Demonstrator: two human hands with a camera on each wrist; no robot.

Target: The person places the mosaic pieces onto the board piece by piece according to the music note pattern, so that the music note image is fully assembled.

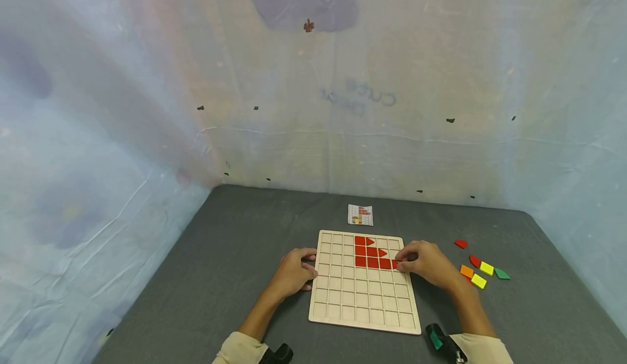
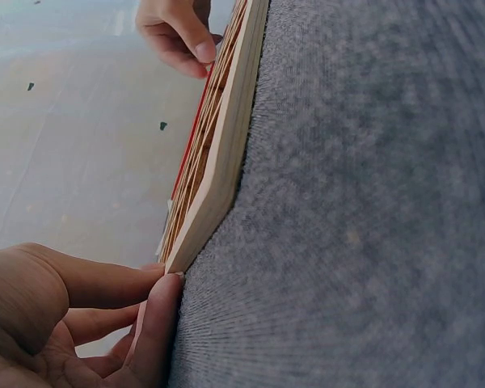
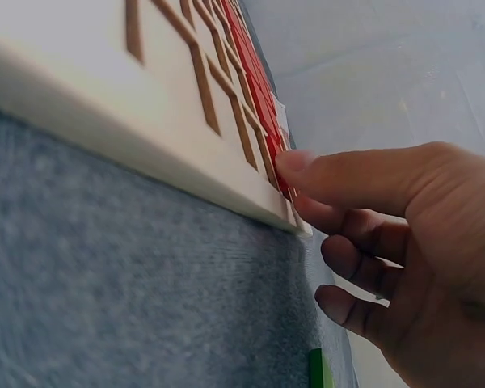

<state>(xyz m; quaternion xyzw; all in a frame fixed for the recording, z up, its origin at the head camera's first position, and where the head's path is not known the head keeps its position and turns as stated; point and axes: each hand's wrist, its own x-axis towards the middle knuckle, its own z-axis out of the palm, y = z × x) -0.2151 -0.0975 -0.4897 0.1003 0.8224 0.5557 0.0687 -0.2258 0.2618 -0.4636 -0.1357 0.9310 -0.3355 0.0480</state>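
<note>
Backdrop (image 1: 274, 152): pale cloth behind & to both sides of table, w/ purple patches, small dark leaf-like marks, faint lettering mid-back.
Table (image 1: 235, 244): dark grey, cloth-like top.
Board (image 1: 362, 301): pale wood, sq., ridged into a grid; flat on table in front of person, turned a touch, btwn the hands. Near cells bare.
L hand (image 1: 291, 274): at board's L edge, thumb & finger pinching the rim.
R hand (image 1: 430, 263): at board's R edge, thumb & forefinger pinching the red end tile (image 1: 395, 264); other fingers loosely bent beyond the rim.
Sleeves (image 1: 239, 349): cream, on both forearms, nearest the person; black wrist straps (image 1: 278, 355) by the cuffs, R one w/ green patch.
Red rows (image 1: 373, 252): far half of board, 3 rows, L ends lined up, each longer than the one past it. Far: 1 sq. + pointed tile. Mid: 2 sq. + pointed tile. Near: 3 sq. + end tile.
Card (image 1: 360, 221): white, on table just past board's far edge; printed grid w/ red & some yellow.
Loose tiles (image 1: 486, 268): on table, R of R hand. 1 red a bit apart, farthest off; then red, 2 yellow, orange, green close together, plus a red bit mostly hidden by orange & yellow.
End tile: R end of near row, by board's R rim; shape mostly hidden by fingertips.
</note>
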